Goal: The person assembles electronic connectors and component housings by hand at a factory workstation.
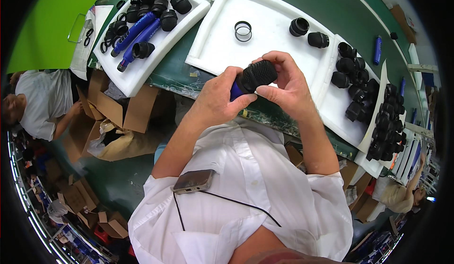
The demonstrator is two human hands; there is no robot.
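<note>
A microphone with a black mesh head [259, 75] and a blue body is held between my two hands, over the near edge of the middle white foam tray [213, 42]. My left hand [218, 93] is closed round the blue body, most of which it hides. The fingers and thumb of my right hand [287, 85] grip the mesh head from the right. Beyond the hands, in the same tray, lie a black ring [243, 31] and two loose black microphone heads [299, 26], [318, 40] farther right.
The left foam tray [135, 82] carries black heads and blue microphone bodies [134, 34]. Several black heads fill the right foam tray [326, 101]. Cardboard boxes [111, 101] stand at the table's left front. A person [45, 101] sits at left, another [396, 194] at far right.
</note>
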